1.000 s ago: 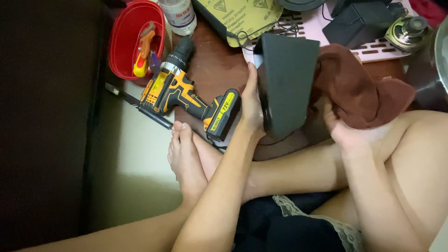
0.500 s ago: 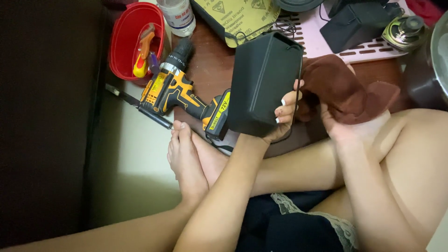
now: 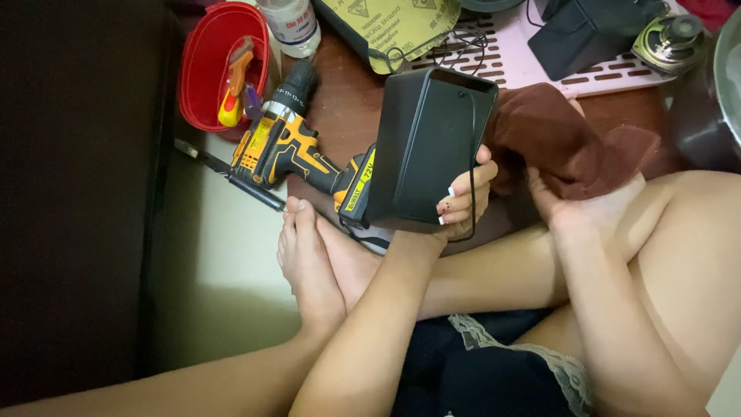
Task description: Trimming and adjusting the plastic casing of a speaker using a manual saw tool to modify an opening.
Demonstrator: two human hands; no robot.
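My left hand (image 3: 461, 202) grips a black box-shaped casing (image 3: 428, 147) from below, fingers curled over its right side, its open top tilted away from me. A thin black wire (image 3: 472, 154) runs along the casing's edge. My right hand (image 3: 575, 205) holds a dark brown cloth (image 3: 556, 139) just to the right of the casing, touching its side. My crossed legs and feet (image 3: 316, 262) lie under both arms.
A yellow and black cordless drill (image 3: 297, 150) lies left of the casing. A red bowl (image 3: 202, 54) holds small tools. Farther back lie a sheet of sandpaper (image 3: 390, 27), a pink slotted tray (image 3: 525, 58), a second black box (image 3: 590, 31) and a round metal part (image 3: 671, 35).
My left hand has turned the black casing and shifted from its left edge to underneath it. The brown cloth has come closer to the casing's right side.
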